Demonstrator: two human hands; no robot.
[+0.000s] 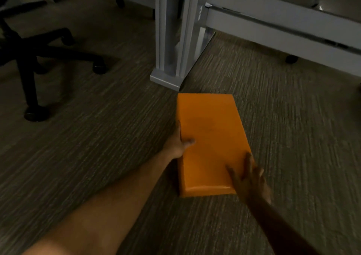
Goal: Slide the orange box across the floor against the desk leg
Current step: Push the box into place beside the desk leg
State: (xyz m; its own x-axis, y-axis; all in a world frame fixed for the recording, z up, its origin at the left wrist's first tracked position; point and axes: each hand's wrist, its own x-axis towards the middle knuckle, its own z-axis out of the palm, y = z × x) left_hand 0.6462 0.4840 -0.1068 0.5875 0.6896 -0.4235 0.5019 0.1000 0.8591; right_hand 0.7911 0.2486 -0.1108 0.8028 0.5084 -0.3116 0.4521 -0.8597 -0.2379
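Note:
An orange box [211,129] lies flat on the carpet, its long side running away from me. My left hand [178,142] grips its left edge, thumb on the top face and fingers down the side. My right hand [249,180] rests on the near right corner, fingers spread over the top and the right edge. The grey desk leg [172,40] stands just beyond the box, its foot plate [166,80] a short gap from the box's far left corner.
A black office chair base [39,55] with castors stands at the left. A grey desk rail [283,26] runs off to the right of the leg, a castor [291,59] beneath it. Striped carpet [97,137] covers the floor.

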